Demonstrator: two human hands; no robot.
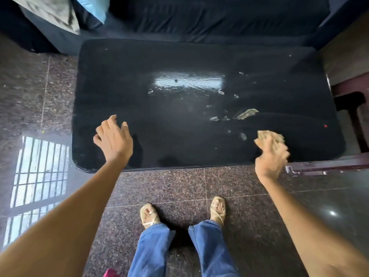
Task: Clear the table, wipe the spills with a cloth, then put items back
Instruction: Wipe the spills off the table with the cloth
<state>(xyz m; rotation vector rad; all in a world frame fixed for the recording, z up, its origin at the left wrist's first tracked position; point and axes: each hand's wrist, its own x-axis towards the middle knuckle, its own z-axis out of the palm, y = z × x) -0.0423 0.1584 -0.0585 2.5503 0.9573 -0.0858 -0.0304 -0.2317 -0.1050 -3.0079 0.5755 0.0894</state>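
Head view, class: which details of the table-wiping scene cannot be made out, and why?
- Right hand: motion blur hides its grip on the tan cloth.
- Smears on the table: glare; wet or dry unclear.
- Red speck: too small to identify.
- Pink object: cut off by the bottom edge.

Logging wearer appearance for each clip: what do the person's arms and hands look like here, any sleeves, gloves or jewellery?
Both forearms are bare up to the frame edge, with no sleeves in view. The left hand shows no glove, ring, watch or bracelet. The right hand is motion-blurred; no glove or wristband shows, but finer details like rings cannot be told.
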